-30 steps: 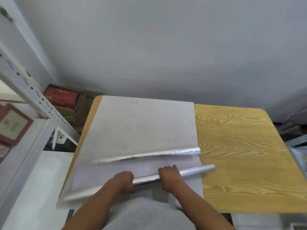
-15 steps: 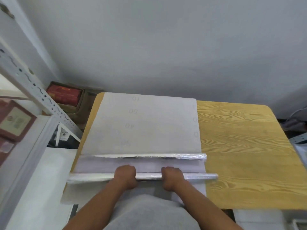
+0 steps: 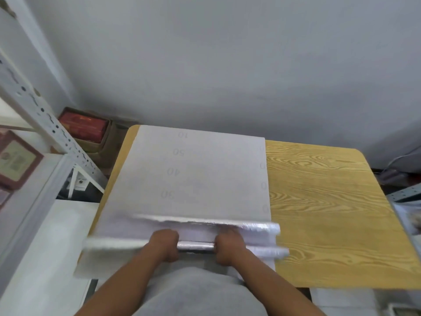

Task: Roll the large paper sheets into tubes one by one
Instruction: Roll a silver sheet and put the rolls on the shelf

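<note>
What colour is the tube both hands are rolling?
Shiny silver, foil-like, seen in the head view: the rolled tube between left hand and right hand.

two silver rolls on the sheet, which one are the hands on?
The nearer roll, by the table's front edge: left hand and right hand grip it. The farther roll lies untouched.

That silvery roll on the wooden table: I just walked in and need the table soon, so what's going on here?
A person is rolling a large pale grey paper sheet with faint printed numbers into a tube. Both the left hand and the right hand grip the thin silvery rolled tube at the near edge of the yellow wood-grain table. Most of the sheet lies flat beyond, with a shiny crease across it, so the rolling has barely begun.
</note>
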